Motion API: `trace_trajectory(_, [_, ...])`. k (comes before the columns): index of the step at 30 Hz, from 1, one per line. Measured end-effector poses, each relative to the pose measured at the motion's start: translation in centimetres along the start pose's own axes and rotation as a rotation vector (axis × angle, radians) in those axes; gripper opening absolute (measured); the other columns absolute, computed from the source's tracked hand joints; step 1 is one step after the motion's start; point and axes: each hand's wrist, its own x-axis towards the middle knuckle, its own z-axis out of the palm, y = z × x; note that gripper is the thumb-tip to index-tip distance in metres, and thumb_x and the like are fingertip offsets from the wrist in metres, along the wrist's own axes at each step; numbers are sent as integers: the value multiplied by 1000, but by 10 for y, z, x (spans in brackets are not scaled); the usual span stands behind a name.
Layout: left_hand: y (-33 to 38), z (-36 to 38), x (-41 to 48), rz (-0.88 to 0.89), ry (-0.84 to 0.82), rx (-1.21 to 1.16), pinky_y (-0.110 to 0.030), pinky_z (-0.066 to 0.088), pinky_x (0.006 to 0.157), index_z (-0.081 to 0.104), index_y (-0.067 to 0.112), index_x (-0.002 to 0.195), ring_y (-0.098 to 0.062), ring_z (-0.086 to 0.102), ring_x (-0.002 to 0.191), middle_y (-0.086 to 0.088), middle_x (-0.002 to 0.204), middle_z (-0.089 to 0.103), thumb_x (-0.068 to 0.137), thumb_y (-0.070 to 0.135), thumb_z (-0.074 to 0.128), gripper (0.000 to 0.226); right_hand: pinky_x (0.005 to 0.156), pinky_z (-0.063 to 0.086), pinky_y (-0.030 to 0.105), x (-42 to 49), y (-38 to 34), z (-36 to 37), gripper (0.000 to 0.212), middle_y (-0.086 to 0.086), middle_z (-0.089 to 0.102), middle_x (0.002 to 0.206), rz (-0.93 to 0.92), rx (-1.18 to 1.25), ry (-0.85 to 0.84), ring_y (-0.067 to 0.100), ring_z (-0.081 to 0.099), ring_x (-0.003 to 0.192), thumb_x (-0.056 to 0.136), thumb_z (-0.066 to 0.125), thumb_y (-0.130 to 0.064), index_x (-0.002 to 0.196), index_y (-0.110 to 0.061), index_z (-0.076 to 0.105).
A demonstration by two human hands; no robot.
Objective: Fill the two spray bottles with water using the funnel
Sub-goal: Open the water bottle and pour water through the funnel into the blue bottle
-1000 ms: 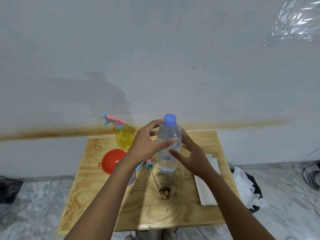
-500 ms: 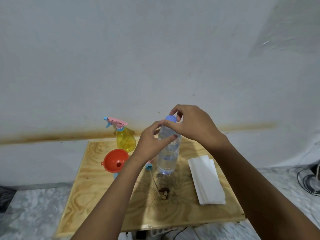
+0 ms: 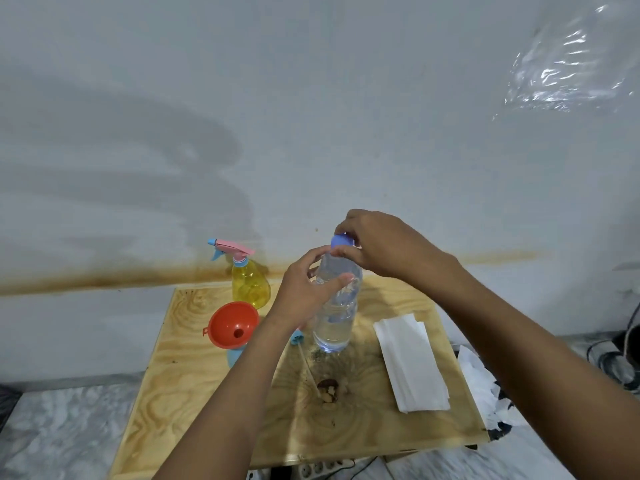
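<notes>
Clear plastic water bottle (image 3: 334,306) stands upright mid-tabletop (image 3: 194,375) — your left hand (image 3: 304,292) has its grip curled round the bottle's shoulder, and your right hand (image 3: 384,244) pinches the blue cap (image 3: 343,241). Just left, the orange funnel (image 3: 233,323) sits atop a mostly hidden blue spray bottle (image 3: 234,355) — the yellow spray bottle (image 3: 250,285) stands behind, sprayer on.

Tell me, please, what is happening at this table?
A person steadies a clear water bottle standing on the wooden table: the left hand grips its body, the right hand pinches the blue cap, not yet off. The orange funnel sits on a blue container; the yellow spray bottle stands behind, sprayer on.
</notes>
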Motion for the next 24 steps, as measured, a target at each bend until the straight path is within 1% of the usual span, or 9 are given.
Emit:
trace_trajectory(4, [-2, 1, 0, -31, 11, -7, -35, 57, 92, 60, 34, 128, -9, 64, 109, 15, 117, 68, 74, 42, 84, 61, 83, 45, 29, 3, 12, -13, 38, -5, 60, 118, -107, 40, -122, 12, 57, 98, 95, 59, -41, 129, -23, 62])
trace_trajectory(7, [1, 1, -2, -16, 7, 1, -30, 54, 92, 60, 34, 127, -7, 61, 112, 17, 120, 67, 75, 41, 83, 57, 75, 42, 25, 3, 14, -11, 49, -14, 62, 114, -10, 79, -54, 5, 55, 92, 86, 61, -61, 126, -32, 60])
trace_trajectory(9, [3, 1, -3, -5, 4, -7, -26, 53, 92, 63, 36, 121, -3, 61, 111, 20, 117, 67, 76, 36, 83, 49, 69, 42, 27, 4, 11, -5, 55, -13, 64, 104, 78, 55, -8, 9, 57, 87, 80, 60, -71, 115, -29, 62])
trace_trajectory(11, [2, 0, -3, -10, 0, -19, -26, 54, 91, 64, 36, 119, -3, 63, 109, 19, 115, 68, 77, 34, 83, 47, 69, 46, 30, 6, 9, -1, 53, -7, 66, 96, 105, 32, -3, 15, 61, 85, 82, 59, -69, 106, -22, 63])
trace_trajectory(13, [0, 0, -2, -6, -5, -13, -30, 55, 94, 63, 38, 121, -6, 62, 112, 18, 119, 67, 75, 38, 84, 50, 69, 47, 31, 6, 8, 0, 51, -4, 67, 95, 74, -1, -5, 18, 62, 84, 86, 57, -65, 106, -19, 63])
trace_trajectory(16, [-2, 1, 0, -23, -6, 4, -36, 54, 96, 59, 38, 127, -11, 60, 117, 15, 126, 64, 72, 47, 83, 61, 69, 43, 30, 6, 11, -4, 44, -9, 63, 107, -54, -102, -23, 15, 59, 94, 91, 54, -58, 117, -23, 63])
trace_trajectory(19, [-1, 2, -1, -28, 0, -7, -36, 56, 94, 60, 34, 128, -9, 62, 112, 17, 118, 67, 74, 42, 84, 60, 71, 35, 27, 7, 16, -12, 41, -14, 58, 113, -116, -122, -113, 12, 56, 104, 94, 54, -52, 128, -29, 59])
trace_trajectory(21, [0, 2, -2, -24, 3, -9, -33, 56, 92, 60, 34, 128, -8, 62, 111, 17, 117, 68, 75, 40, 84, 59, 73, 36, 27, 8, 16, -14, 45, -17, 59, 121, -84, -90, -108, 7, 54, 101, 91, 57, -57, 130, -35, 58])
trace_trajectory(24, [2, 1, -4, -12, -1, -19, -24, 54, 87, 63, 35, 121, 1, 63, 105, 19, 114, 69, 77, 35, 83, 48, 71, 39, 27, 9, 11, -9, 57, -17, 63, 112, 20, -53, -21, 5, 55, 89, 80, 56, -74, 122, -35, 60])
